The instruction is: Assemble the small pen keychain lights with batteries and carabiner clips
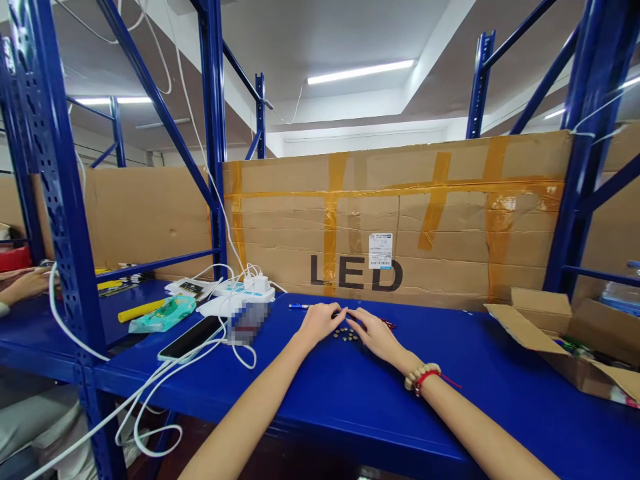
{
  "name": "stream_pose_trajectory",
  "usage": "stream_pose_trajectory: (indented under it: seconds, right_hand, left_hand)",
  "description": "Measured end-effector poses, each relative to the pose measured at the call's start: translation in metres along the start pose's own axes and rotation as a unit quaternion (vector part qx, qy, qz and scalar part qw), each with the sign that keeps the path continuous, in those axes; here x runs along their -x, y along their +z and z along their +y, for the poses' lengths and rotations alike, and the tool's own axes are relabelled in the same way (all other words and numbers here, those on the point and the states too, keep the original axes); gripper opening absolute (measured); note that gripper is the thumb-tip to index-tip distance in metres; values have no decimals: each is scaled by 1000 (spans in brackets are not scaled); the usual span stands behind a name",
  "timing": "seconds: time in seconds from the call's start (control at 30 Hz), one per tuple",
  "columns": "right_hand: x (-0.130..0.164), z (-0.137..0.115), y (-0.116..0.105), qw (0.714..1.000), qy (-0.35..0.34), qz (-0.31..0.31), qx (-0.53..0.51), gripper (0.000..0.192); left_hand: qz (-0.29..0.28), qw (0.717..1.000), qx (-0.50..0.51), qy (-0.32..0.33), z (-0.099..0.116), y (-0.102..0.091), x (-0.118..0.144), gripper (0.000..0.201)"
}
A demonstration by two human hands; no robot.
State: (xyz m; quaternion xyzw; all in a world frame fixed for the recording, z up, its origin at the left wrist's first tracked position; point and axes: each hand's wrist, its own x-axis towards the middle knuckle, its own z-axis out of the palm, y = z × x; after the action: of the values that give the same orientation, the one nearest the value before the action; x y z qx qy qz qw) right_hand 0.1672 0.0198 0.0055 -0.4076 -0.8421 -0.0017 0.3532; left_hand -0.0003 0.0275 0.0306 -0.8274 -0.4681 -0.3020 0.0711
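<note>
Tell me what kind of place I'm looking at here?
Probably a warehouse or small assembly workshop: blue steel racking serves as a workbench, a taped cardboard sheet marked LED backs it, and both hands, left hand and right hand, rest by small round parts.

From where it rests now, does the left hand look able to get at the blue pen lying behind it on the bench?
Probably yes. The left hand lies by the small round pieces, and the blue pen sits just behind it on the blue bench, with nothing between them.
</note>
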Motion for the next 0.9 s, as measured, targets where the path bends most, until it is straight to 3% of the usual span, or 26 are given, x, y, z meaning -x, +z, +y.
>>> stream_pose_trajectory:
  seconds: [0.23,0.5,0.9]
  right_hand:
    - [-1,-3,-1,999,-5,-18,29,29]
    - [-1,-4,-2,996,-9,-25,80,34]
    - [-1,-4,-3,996,-17,-47,76,31]
  left_hand:
    - [-36,999,-1,7,-4,4,1,30]
    - [-36,999,29,1,-5,11,0,34]
    - [-54,998,36,8,-8,12,-1,34]
